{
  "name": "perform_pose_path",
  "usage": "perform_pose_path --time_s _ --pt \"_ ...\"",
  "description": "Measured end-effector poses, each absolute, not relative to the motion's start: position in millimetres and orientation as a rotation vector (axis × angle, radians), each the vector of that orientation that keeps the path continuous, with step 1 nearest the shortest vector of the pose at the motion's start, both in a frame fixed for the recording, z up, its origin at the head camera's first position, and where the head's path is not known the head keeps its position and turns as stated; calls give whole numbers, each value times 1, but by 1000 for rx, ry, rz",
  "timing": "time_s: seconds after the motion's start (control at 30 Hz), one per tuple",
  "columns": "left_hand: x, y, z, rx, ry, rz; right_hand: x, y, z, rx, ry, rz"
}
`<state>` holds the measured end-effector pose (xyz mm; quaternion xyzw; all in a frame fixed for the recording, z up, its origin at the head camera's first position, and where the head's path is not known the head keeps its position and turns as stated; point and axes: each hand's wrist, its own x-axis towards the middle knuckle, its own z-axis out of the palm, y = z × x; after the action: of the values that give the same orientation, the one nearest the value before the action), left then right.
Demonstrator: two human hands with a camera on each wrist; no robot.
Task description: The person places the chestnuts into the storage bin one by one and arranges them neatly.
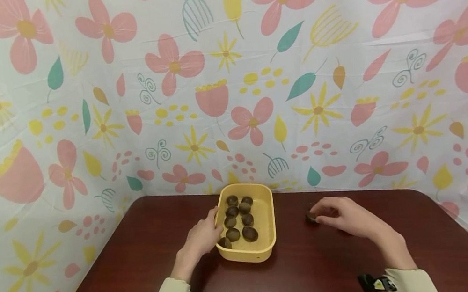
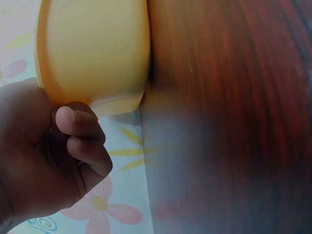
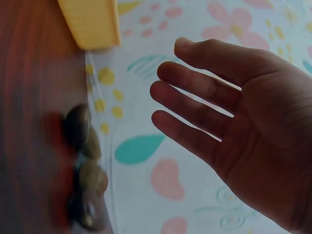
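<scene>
Yellow tray [image 1: 262, 209] at left, its near-side edge gripped by the curled left hand [image 1: 202, 236], carries chestnut-like rounds [image 1: 250, 233] — likely light, hard and slick, best pinched about the sides. Farther right, more rounds [image 3: 91, 176] sit clustered on the worktop [image 1: 142, 249] — just beside the right hand [image 1: 348, 215], fingers loosely spread, holding nothing.

From here the flowery cloth [image 1: 228, 83] looks bright, the shiny table [image 2: 195, 151] has a pale glow, and both wrist views are dim and blurry.
</scene>
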<state>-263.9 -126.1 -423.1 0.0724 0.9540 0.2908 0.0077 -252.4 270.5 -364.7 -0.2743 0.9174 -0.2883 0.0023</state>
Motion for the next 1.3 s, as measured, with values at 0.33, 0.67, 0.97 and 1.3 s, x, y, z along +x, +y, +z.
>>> perform_pose_path --time_s 0.33,0.67,0.97,1.3 --pt "-263 -127 -422 213 2980 920 -253 298 -373 -700 2951 -938" --pt "-263 -127 -421 221 2975 920 -265 322 -404 -646 3030 -928" --pt "-263 -127 -423 211 2979 918 -268 345 -429 -553 2998 -992" --pt "-263 -128 -421 213 2968 919 -272 353 -446 -530 2956 -955"
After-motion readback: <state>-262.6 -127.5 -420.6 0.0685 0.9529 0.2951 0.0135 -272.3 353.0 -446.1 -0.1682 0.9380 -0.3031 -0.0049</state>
